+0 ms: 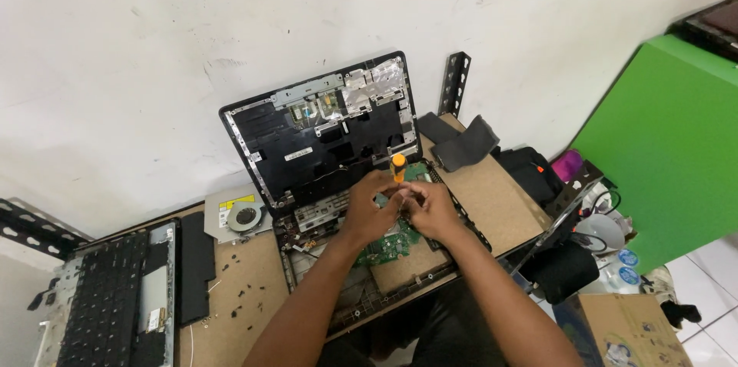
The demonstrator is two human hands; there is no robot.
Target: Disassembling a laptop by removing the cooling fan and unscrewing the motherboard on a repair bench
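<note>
A single head-worn camera looks steeply down from above the person's seat, facing the white wall at twelve o'clock. The brown worktable fills the middle at arm's length; the forearms enter from six o'clock, a green panel stands at three o'clock.

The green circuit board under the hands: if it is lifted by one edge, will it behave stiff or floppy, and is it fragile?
The green circuit board looks thin, flat and rigid, so probably stiff and light. With small parts exposed on its face, it is likely fragile. It sits inside the opened laptop base, so it may catch when lifted.
</note>
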